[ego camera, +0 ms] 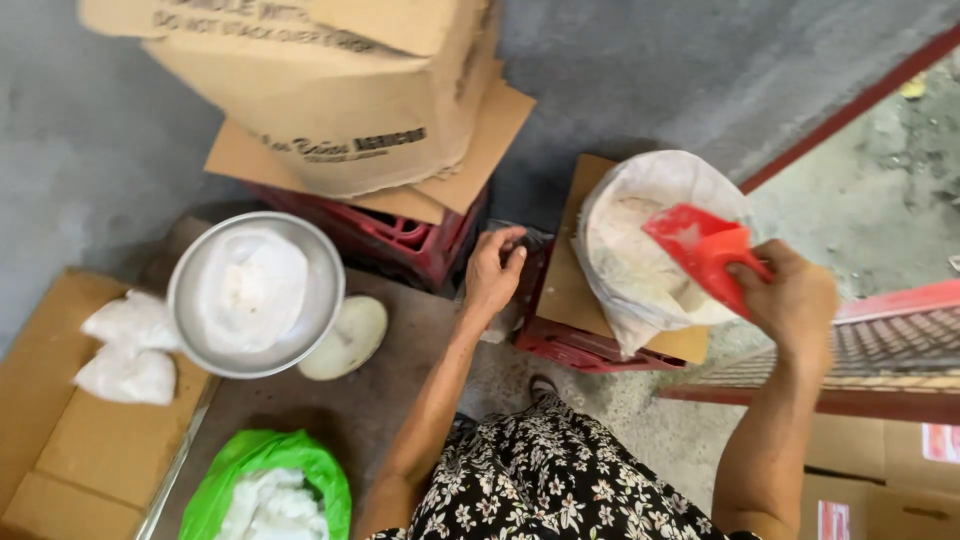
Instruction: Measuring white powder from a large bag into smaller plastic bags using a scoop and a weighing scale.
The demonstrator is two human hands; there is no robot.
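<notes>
— Head view first: what are the hands doing?

— The right hand point(795, 300) is gripping the handle of a red plastic scoop point(700, 250), fingers wrapped fully round it. The scoop's blade is tilting down into the open mouth of a white sack point(625, 300), with a dusting of white powder clinging to its inner face.

— And where is that sack sitting?

— It is resting on a flat piece of cardboard point(570, 280) laid over a red crate point(570, 345), just in front of the person's knees. Its rim is rolled back, and pale flour-like powder is showing inside.

— What about the other hand?

— The left hand point(493, 272) is reaching forward between the two crates, fingers curling loosely over something dark and crinkly at the crate's corner. I cannot tell what it is, or whether the hand is really gripping it or only touching it.

— Anything else lying around?

— To the left, a round metal basin point(256, 295) is holding a white plastic bag with powder in it. A pale round lid point(345, 338) is lying just beside the basin, touching its rim. Two small filled white bags point(128, 350) are sitting on cardboard at the far left. A green bag point(265, 485) with white plastic inside is lying near the bottom edge. A big cardboard box point(320, 90) is standing on a second red crate point(400, 240) behind. The person's floral skirt point(550, 480) is filling the bottom centre.
</notes>
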